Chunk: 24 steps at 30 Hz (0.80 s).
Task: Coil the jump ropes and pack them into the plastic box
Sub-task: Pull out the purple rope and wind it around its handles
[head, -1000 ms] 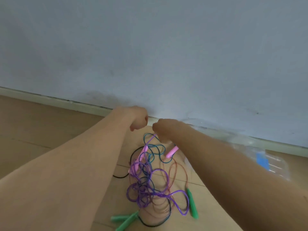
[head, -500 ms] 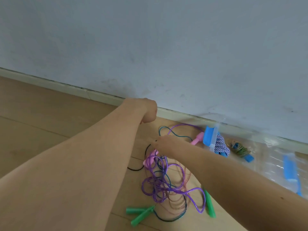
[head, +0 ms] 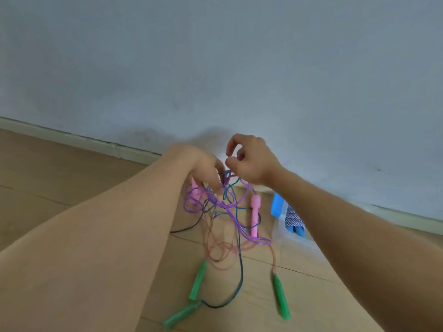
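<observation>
- Left hand (head: pixel 206 172): the fingers curl down into the top of the jump ropes (head: pixel 223 207) and grip a bunch of cords. A pink handle (head: pixel 195 193) shows just below the palm, at 7 o'clock.
- Jump ropes: purple, teal and reddish cords are knotted together and hang from the hands to the floor (head: pixel 72 188). The green handles (head: pixel 197 281) lie at 6 o'clock, well below the knot. Nothing is coiled yet.
- Right hand (head: pixel 253 161): the forefinger and thumb are arched with a narrow gap between their tips. The topmost loop sits just under the thumb, at 7 o'clock. It is too blurred to tell whether a cord is pinched.
- Step in hand, as I judge it, is freeing one rope from the tangle. It is best done with the left hand as anchor while the right follows a single colour from its handle. Loops should be eased out, since yanking would tighten the knot.
- Plastic box (head: pixel 279 230): clear, at 4 o'clock from the right hand and near the wall (head: pixel 239 68). The forearm partly hides it. It lies apart from the tangle, near the second pink handle (head: pixel 254 216).
</observation>
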{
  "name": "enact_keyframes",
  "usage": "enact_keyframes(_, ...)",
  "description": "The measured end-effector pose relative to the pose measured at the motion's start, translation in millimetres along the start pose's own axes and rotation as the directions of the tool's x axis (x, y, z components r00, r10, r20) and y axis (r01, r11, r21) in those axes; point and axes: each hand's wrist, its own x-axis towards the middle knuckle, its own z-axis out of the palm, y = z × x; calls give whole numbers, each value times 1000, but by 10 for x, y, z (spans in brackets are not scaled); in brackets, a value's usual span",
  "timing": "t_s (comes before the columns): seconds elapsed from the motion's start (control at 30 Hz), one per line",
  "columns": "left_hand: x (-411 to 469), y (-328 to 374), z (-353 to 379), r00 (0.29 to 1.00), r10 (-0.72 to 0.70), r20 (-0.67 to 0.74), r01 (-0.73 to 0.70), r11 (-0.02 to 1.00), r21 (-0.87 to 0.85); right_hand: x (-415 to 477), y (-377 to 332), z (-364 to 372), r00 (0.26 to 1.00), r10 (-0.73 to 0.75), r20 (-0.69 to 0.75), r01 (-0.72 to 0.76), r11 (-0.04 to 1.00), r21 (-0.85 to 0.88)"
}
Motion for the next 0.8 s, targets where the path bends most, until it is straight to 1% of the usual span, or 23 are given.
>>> enact_keyframes(0.07,-7,16,-36,993,27,-114,-36,996,-84,19,-82,-255,981,-86,-171,83,996,-27)
enact_keyframes(0.1,-10,25,-58,987,32,-155,-46,995,-93,25,-119,-384,958,-116,-262,112,993,-27)
enact_keyframes(0.17,-44,49,-104,978,22,-208,-40,996,-83,20,-226,-626,894,-116,-432,146,989,37)
enact_keyframes(0.23,-100,83,-131,958,-8,-286,-19,996,-91,4,-387,-836,832,-102,-545,195,974,115)
enact_keyframes(0.3,-168,118,-126,926,-47,-374,0,992,-126,-29,-557,-991,774,-123,-621,269,952,147)
enact_keyframes(0.33,-192,149,-128,901,-20,-433,-43,990,-135,-48,-642,-1052,749,-154,-645,308,942,132)
enact_keyframes(0.37,-216,202,-142,870,36,-493,-117,984,-135,-68,-720,-1109,729,-209,-652,347,934,88)
enact_keyframes(0.4,-238,273,-168,834,103,-541,-211,967,-142,-86,-784,-1161,720,-289,-631,379,925,9)
enact_keyframes(0.43,-258,342,-213,806,143,-575,-297,937,-183,-98,-835,-1213,725,-375,-578,396,913,-96)
enact_keyframes(0.47,-308,434,-268,781,165,-602,-383,888,-254,-112,-882,-1261,745,-438,-504,380,898,-220)
enact_keyframes(0.5,-355,521,-316,771,162,-616,-445,829,-339,-121,-900,-1305,783,-456,-424,336,883,-329)
enact_keyframes(0.53,-410,600,-353,767,169,-619,-505,754,-420,-124,-887,-1352,823,-437,-364,283,870,-405)
enact_keyframes(0.57,-472,660,-372,770,179,-612,-544,685,-485,-132,-860,-1402,845,-404,-350,229,866,-445)
enact_keyframes(0.6,-531,709,-376,778,172,-605,-557,635,-535,-138,-821,-1447,848,-374,-376,177,868,-464)
enact_keyframes(0.63,-590,739,-383,782,154,-604,-554,614,-561,-148,-784,-1482,823,-364,-435,128,866,-483)
enact_keyframes(0.67,-627,748,-385,779,127,-614,-553,602,-576,-164,-746,-1504,783,-360,-508,76,865,-497)
enact_keyframes(0.7,-639,743,-393,756,96,-647,-565,594,-573,-178,-715,-1521,737,-347,-580,41,879,-474)
enact_keyframes(0.73,-656,745,-407,710,51,-702,-589,590,-553,-189,-697,-1538,704,-300,-643,29,918,-396)
enact_keyframes(0.77,-651,734,-428,639,-11,-769,-615,594,-519,-199,-685,-1546,714,-197,-671,38,969,-244)
enact_keyframes(0.8,-638,726,-450,555,-83,-828,-629,609,-483,-223,-690,-1548,748,-79,-659,54,997,-59)
